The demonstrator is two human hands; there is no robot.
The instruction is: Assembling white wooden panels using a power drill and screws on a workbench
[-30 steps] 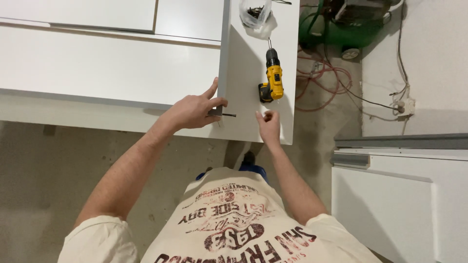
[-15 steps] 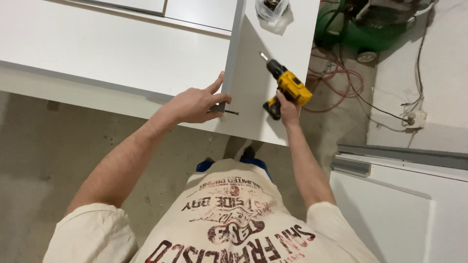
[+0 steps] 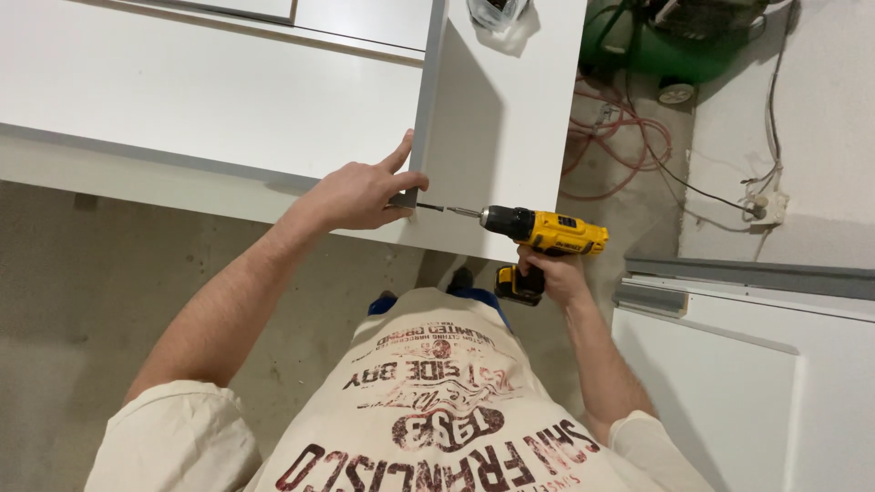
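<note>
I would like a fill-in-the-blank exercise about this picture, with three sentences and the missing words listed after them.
1. The right hand holds a cordless drill whose body is ____ and black.
2. The left hand steadies a screw against the edge of the ____ panel.
3. The compressor on the floor beyond the panel is ____ in colour.

Missing words: yellow; white; green
</note>
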